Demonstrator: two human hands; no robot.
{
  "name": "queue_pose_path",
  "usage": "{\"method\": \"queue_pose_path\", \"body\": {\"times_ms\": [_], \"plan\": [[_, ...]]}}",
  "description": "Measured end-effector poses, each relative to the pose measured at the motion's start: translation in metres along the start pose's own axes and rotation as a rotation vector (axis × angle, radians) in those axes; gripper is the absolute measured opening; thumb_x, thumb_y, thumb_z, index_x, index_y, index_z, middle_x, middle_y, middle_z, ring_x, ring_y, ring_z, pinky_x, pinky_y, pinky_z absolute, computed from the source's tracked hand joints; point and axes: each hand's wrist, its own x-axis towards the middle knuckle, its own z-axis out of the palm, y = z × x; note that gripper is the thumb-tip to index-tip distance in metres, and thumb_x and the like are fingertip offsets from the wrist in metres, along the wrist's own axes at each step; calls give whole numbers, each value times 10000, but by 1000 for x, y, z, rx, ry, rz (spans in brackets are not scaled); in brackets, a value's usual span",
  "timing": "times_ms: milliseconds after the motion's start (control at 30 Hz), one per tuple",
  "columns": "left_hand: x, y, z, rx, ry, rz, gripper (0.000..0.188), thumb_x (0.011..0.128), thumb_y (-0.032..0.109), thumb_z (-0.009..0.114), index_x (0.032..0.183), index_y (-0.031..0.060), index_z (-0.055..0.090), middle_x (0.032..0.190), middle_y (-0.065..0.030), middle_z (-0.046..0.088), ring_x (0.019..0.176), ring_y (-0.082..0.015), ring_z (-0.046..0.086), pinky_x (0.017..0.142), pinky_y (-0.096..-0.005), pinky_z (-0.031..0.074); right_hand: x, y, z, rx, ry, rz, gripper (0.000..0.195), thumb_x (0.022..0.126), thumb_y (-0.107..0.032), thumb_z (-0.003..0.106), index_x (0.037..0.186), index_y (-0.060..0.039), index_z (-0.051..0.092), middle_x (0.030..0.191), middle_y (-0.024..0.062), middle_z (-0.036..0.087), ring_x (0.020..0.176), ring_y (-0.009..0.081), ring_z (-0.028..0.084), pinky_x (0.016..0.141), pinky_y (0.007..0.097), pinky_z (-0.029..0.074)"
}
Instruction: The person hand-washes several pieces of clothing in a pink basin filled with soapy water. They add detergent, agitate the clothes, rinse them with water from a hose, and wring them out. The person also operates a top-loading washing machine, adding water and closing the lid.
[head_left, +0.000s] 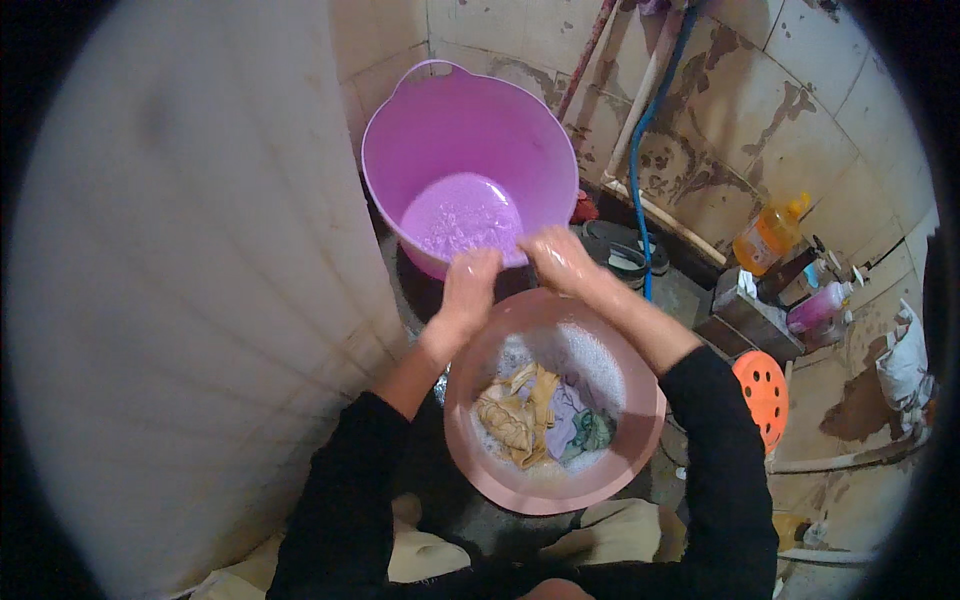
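Observation:
My left hand (472, 281) and my right hand (559, 255) are at the near rim of a tall purple plastic tub (465, 112). The fingers of both curl down at the rim, and whether they grip it or something small inside is hidden. Shallow, rippled water (465, 214) lies at the tub's bottom. Just below my hands stands a pink plastic basin (555, 499) of sudsy water. In it lie a wet yellow garment (510, 420), a lilac cloth (562, 420) and a green cloth (592, 433). Both hands look wet.
A pale wall (225, 262) rises close on the left. Dark shoes (619, 255) and a blue hose (637, 165) are right of the tub. Farther right are an orange bottle (769, 236), a pink bottle (817, 306) on a ledge, and an orange perforated plastic piece (761, 397).

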Motion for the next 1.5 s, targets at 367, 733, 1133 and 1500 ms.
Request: {"method": "queue_pose_path", "body": {"times_ms": [367, 733, 1133, 1500], "plan": [[-47, -11, 28, -280, 158, -551, 485, 892, 128, 623, 1310, -12, 419, 1227, -221, 510, 1134, -339, 521, 997, -455, 395, 89, 5, -5, -229, 144, 38, 228, 772, -253, 708, 818, -34, 665, 822, 165, 676, 847, 354, 667, 732, 465, 514], [-71, -48, 84, -1244, 248, -1659, 816, 963, 645, 336, 1497, 44, 200, 1531, -182, 234, 1366, -347, 314, 1030, -521, 408, 205, 12, -129, -37, 130, 468, 506, 824, -581, 644, 890, -92, 757, 901, 180, 708, 909, 359, 674, 816, 450, 524], [-61, -67, 104, -568, 698, -1335, 968, 934, 651, 418, 1514, -36, 58, 1593, -230, 58, 1474, -305, 122, 1193, -405, 136, 145, 74, -134, 298, 431, 850, 456, 792, -532, 710, 749, -80, 745, 689, 108, 671, 651, 263, 604, 703, 415, 481], [47, -22, -2, -441, 567, -675, 614, 940, 251, 600, 1398, -72, 350, 1123, -260, 614, 1146, -389, 530, 1047, -441, 367, 75, 106, -61, 873, 818, 685, 373, 849, -336, 763, 655, -39, 648, 588, -53, 513, 552, 68, 413, 485, 286, 313]]}}
